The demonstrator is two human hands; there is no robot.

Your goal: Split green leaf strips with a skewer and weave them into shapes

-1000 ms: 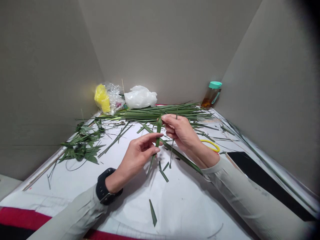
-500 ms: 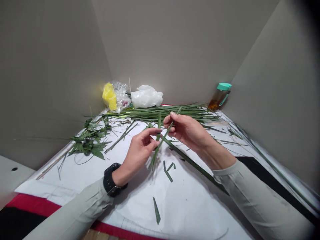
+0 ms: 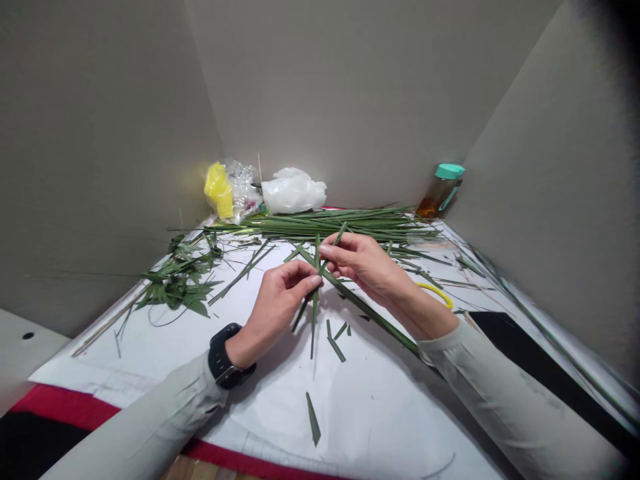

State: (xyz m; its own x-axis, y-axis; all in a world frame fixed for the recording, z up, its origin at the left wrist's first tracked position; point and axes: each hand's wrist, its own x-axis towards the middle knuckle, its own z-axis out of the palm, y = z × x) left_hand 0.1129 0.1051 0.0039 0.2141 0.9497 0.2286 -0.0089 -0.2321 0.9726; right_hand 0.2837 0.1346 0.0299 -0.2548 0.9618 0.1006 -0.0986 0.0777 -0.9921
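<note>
here the left hand [image 3: 279, 305] and right hand [image 3: 364, 267] pinch crossed green leaf strips [image 3: 316, 273] between their fingertips [image 3: 325, 251].

Narrow green leaf strips [image 3: 370, 313], crossed, slanting

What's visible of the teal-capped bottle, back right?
A clear bottle with a teal cap and teal loop handle, amber-brown contents filling its lower part. It stands in the far right corner beside the grey cardboard-like wall, just beyond the tips of the bundle of long green leaves.
</note>
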